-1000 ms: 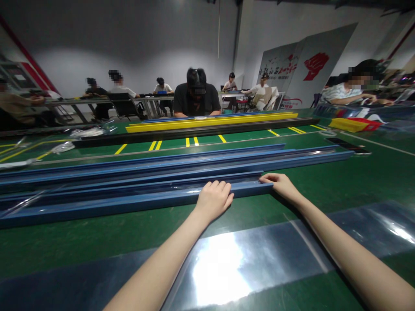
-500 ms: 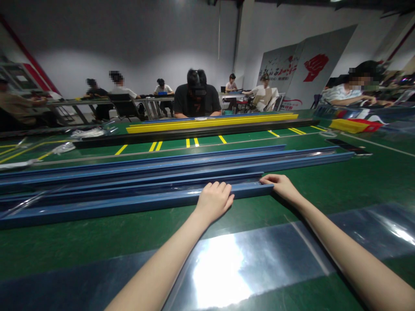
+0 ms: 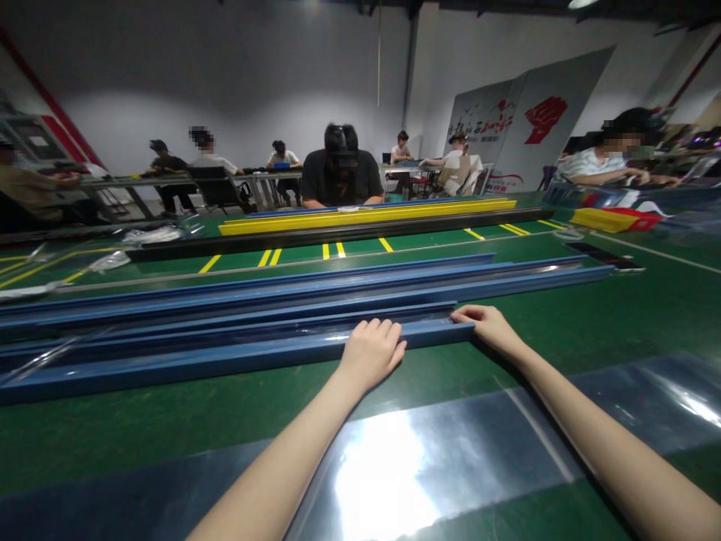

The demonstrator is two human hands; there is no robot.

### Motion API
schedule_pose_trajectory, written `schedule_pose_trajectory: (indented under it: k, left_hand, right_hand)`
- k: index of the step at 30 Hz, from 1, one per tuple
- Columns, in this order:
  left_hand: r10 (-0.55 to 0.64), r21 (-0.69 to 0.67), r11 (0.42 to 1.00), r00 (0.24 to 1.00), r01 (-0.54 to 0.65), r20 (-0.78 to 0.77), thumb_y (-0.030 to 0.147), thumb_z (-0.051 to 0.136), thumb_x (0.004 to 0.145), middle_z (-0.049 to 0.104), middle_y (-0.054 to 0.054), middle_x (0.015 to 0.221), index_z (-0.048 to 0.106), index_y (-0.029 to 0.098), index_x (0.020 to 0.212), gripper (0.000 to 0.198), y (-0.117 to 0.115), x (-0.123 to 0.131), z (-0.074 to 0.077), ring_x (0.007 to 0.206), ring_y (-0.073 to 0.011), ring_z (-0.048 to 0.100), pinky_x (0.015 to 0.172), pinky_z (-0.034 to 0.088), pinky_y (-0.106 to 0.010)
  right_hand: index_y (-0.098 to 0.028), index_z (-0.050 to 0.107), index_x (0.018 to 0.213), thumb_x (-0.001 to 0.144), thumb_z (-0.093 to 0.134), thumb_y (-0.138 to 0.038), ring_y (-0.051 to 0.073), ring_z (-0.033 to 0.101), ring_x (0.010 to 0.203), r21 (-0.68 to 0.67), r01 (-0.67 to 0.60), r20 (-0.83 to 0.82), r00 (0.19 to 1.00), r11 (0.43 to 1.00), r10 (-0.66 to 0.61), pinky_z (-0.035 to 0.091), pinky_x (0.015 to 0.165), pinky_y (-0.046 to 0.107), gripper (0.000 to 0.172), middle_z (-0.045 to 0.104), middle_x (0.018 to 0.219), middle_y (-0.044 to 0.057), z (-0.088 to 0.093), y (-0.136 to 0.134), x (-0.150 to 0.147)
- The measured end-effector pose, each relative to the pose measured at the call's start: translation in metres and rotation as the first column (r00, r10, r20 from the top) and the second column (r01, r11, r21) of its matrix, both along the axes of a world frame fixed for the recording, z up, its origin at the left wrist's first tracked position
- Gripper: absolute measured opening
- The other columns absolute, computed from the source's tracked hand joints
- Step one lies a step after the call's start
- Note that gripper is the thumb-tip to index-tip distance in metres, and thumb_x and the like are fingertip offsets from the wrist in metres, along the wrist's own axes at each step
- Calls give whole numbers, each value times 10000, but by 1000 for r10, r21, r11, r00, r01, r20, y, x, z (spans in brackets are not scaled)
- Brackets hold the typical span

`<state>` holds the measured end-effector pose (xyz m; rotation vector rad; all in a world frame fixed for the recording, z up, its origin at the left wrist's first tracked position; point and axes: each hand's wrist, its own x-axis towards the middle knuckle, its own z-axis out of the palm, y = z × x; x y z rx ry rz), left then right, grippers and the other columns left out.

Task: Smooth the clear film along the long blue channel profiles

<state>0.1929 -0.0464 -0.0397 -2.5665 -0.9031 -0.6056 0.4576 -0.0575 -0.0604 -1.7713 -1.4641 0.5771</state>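
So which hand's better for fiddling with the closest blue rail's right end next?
Probably the right hand: it is at that end of the blue rail, while the left hand rests farther along its near edge.

We see a blue rail [image 3: 225,365], a green table [image 3: 555,315] with short yellow stripes [image 3: 210,264], a yellow rail [image 3: 366,217], a black rail [image 3: 338,234], and a red fist [image 3: 545,120] on a grey board [image 3: 583,83].

Glossy sheet [image 3: 478,428]; smooth channel [image 3: 225,365], perhaps plastic
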Motion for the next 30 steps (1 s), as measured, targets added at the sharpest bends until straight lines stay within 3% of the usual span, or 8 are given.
schedule_pose_trajectory:
  k: [11,16,19,21,24,27,30]
  left_hand:
    - [-4,-7,1000,1000,4,0,306,409,850,578,-42,744,526,171,798,186,-1,0,1,721,-186,526,605,327,-315]
    - [-3,-3,1000,1000,3,-1,310,406,851,581,-36,751,527,172,803,190,-1,0,0,724,-183,526,602,329,-315]
    - [-2,4,1000,1000,2,4,312,409,849,582,-35,755,525,172,808,186,-1,0,0,727,-181,526,604,330,-313]
    - [-2,8,1000,1000,2,6,312,409,849,581,-34,754,524,173,805,185,0,0,-1,725,-181,525,604,329,-313]
    - [-3,13,1000,1000,3,4,310,405,852,581,-35,753,525,172,806,188,0,0,-1,724,-182,524,603,324,-312]
    - [-4,12,1000,1000,4,2,309,403,853,585,-41,760,529,169,817,192,-1,0,-1,729,-185,525,607,323,-312]
    - [-6,2,1000,1000,6,-2,311,399,855,586,-43,766,531,168,821,198,-1,0,0,735,-187,526,617,325,-314]
  right_hand:
    - [-181,631,626,703,499,-449,175,565,677,66,0,24,1000,998,-2,386,624,255,309,641,648,21,9,-5,-7]
    - [-167,611,690,740,418,-547,121,468,480,110,137,-98,987,984,-127,343,474,245,429,580,582,16,8,-5,-7]
    - [-170,578,686,759,387,-571,111,441,458,159,160,-150,979,974,-136,332,459,240,450,544,555,5,13,-8,-10]
    - [-178,567,667,786,366,-557,124,476,508,212,137,-53,990,968,-128,353,510,244,445,548,563,10,18,-12,-15]
    - [-191,559,655,836,328,-499,156,538,642,281,23,238,967,959,-93,363,608,259,426,600,658,37,28,-18,-26]
    - [-191,563,682,873,302,-437,170,532,697,315,-159,587,807,936,-61,333,650,274,407,602,690,51,34,-25,-41]
    - [-189,568,727,889,304,-409,164,520,699,256,-311,771,636,915,0,317,649,271,380,596,699,48,34,-30,-55]
